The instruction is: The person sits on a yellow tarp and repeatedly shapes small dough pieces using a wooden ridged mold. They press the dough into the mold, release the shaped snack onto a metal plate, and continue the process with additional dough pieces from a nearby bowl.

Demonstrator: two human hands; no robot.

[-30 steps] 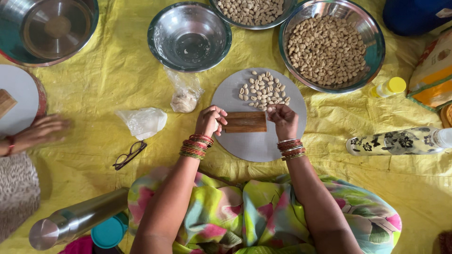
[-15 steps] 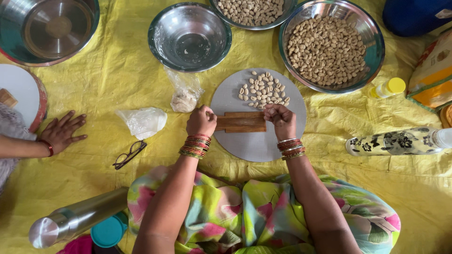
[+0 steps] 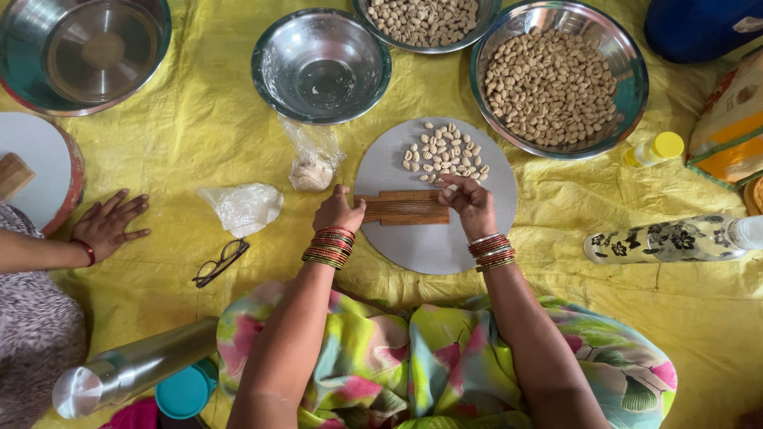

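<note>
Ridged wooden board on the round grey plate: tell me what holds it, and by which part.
The left hand grips the ridged wooden board at its left end; the right hand presses its fingers on the right end.

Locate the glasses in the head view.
The glasses lie on the yellow sheet, left of the left hand, just below the crumpled plastic bag and right of another person's hand.
</note>
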